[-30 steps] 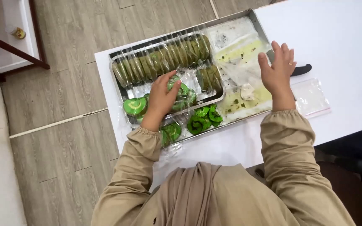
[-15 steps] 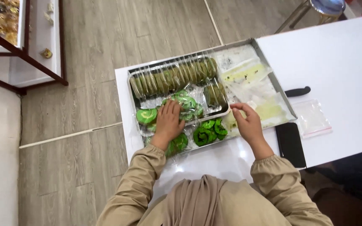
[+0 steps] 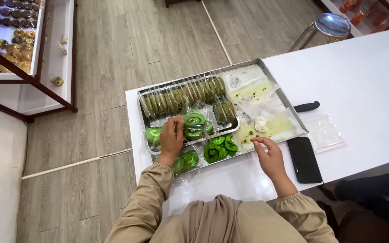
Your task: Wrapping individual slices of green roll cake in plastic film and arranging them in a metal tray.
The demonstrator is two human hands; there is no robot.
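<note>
Green swirl-patterned roll slices in clear plastic wrap [image 3: 194, 120] lie in the smaller steel tray [image 3: 234, 130], which sits on the left half of the large rectangular steel tray [image 3: 299, 120]. The left hand [image 3: 172, 137] rests on these slices, fingers curled down over one piece; whether the fingertips have pinched the wrap or only press on it cannot be told. At twelve o'clock from that hand, a row of wrapped dark-green slices standing on edge [image 3: 183, 96] fills the back of the small tray. At five o'clock from it, loose unwrapped green slices [image 3: 219, 149] lie on the big tray's floor.

The right hand [image 3: 270, 155] hovers at the big tray's near rim, fingers loosely bent, holding nothing that can be seen. At twelve o'clock from it lie crumpled clear film and pale-yellow smeared sheets [image 3: 262, 96].

To handle the piece well, a light grip by the wrap's edges seems wise, since the soft slice could squash or its film could slip.

At three o'clock from the right hand lies a black flat phone [image 3: 304, 159], beyond it a clear resealable plastic bag [image 3: 324, 132], and a black knife handle [image 3: 307, 106], all on the white table [image 3: 361, 81].
</note>
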